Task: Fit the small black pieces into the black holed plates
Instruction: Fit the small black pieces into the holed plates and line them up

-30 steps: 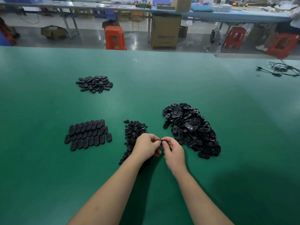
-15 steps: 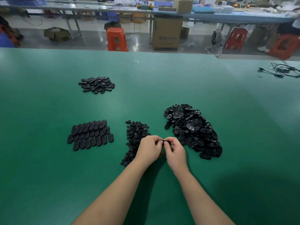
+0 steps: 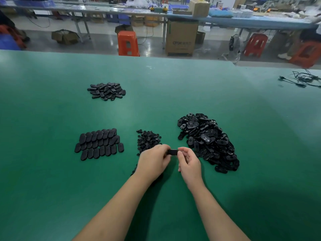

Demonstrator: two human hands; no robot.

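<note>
My left hand (image 3: 154, 160) and my right hand (image 3: 188, 163) meet over the green table and together pinch one black oval plate (image 3: 172, 152) by its two ends. A heap of small black pieces (image 3: 147, 140) lies just behind my left hand, partly hidden by it. To the right spreads a big loose pile of black holed plates (image 3: 206, 141). On the left, several oval plates lie in neat overlapping rows (image 3: 99, 143). A smaller loose pile of plates (image 3: 106, 91) sits farther back on the left.
The green table (image 3: 52, 188) runs wide on all sides. Black cables (image 3: 302, 79) lie at its far right edge. Beyond the table stand orange stools (image 3: 127, 43), a cardboard box (image 3: 181, 38) and a long blue workbench (image 3: 243, 20).
My hands have drawn slightly apart, and the black plate now shows between the fingertips. The view has shifted a little; the piles have not moved.
</note>
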